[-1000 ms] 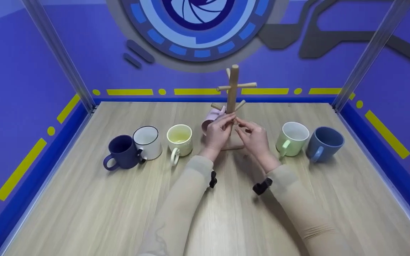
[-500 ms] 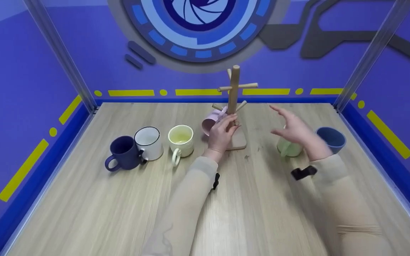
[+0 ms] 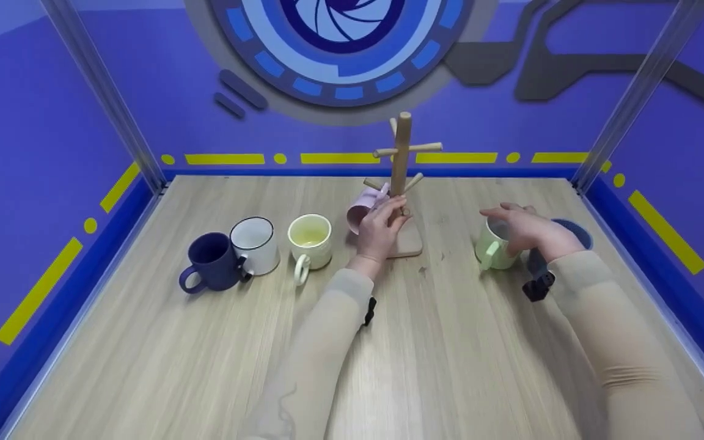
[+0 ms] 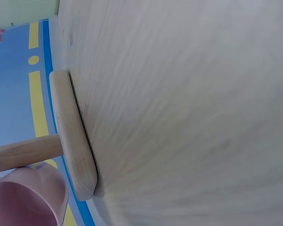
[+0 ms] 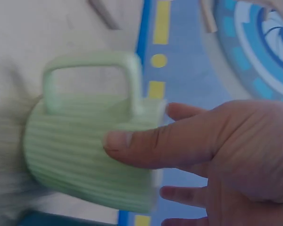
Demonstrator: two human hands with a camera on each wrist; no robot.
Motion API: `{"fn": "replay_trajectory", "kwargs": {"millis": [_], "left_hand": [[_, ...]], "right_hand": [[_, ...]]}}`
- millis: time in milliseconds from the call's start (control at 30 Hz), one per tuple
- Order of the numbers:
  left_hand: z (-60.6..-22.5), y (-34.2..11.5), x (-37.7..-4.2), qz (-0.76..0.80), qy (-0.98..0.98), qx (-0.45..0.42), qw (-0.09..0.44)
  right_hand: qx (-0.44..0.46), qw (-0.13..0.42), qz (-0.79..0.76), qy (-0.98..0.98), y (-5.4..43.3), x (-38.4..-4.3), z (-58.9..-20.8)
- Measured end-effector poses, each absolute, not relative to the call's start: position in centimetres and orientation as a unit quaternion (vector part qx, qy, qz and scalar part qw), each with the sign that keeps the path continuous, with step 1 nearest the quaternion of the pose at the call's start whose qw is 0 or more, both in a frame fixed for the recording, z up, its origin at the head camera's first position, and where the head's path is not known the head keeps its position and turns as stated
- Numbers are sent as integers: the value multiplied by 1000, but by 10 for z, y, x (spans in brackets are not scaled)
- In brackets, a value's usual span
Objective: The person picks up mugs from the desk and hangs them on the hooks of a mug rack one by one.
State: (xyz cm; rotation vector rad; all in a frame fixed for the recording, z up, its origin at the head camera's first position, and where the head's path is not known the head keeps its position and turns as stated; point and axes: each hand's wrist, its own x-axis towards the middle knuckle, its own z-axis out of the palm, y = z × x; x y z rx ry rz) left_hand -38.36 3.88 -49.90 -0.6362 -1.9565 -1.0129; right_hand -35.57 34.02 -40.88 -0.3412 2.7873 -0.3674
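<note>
A wooden mug tree (image 3: 402, 159) stands at the middle back of the table, with a pink mug (image 3: 361, 211) tilted on a low peg. My left hand (image 3: 378, 235) holds the tree low on its post, thumb and fingers around a lower peg; its exact hold is partly hidden. Over a light green mug (image 3: 491, 252), my right hand (image 3: 532, 229) reaches from above with spread fingers. In the right wrist view its thumb (image 5: 132, 143) lies across the ribbed side of the mug, while the other fingertips appear near the rim. The mug stands upright on the table, handle toward me.
A blue mug (image 3: 575, 232) is partly covered by my right hand and forearm. To the left stand a pale yellow mug (image 3: 310, 241), a white mug with a dark rim (image 3: 260, 247) and a navy mug (image 3: 212, 263). Blue panels (image 3: 144, 73) enclose the table.
My right hand has left the mug tree, swung right and come down over the light green mug. My left hand stays at the tree. The mugs have not moved.
</note>
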Motion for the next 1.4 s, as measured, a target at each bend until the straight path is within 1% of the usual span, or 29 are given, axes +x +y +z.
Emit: {"fn": "replay_trajectory", "kwargs": {"millis": [167,367,567,667,767,900,1033,1167,1233,1367,1400], "left_hand": [[-499,39,-384,-411,-774,-253,410],[-499,39,-384,-414,-772,-254,410],[-499,39,-382,-422,-775,-249,399],[-501,39,-381,-426,-776,-242,397],[-503,40,-380,-429,-777,-243,391],[-505,38,-374,-431,-786,-260,360],[-506,32,-362,-450,-799,-268,297],[-504,30,-346,-477,-817,-254,202],[-501,30,-339,-491,-825,-249,131],[-494,32,-327,-541,-797,-266,-35],[-492,33,-326,-553,-787,-265,-65]], "right_hand": [[-118,152,-142,971,342,-360,-418],[-107,142,-155,972,342,-361,-418],[-155,123,-180,964,337,-359,-415],[-184,114,-216,952,330,-357,-413],[-192,115,-263,939,322,-355,-415],[-181,129,-335,916,313,-352,-422],[-187,139,-415,880,309,-350,-430],[-200,139,-477,845,308,-349,-438],[-196,141,-502,831,307,-348,-442],[-168,159,-545,806,305,-347,-449],[-160,165,-554,800,304,-347,-451]]}}
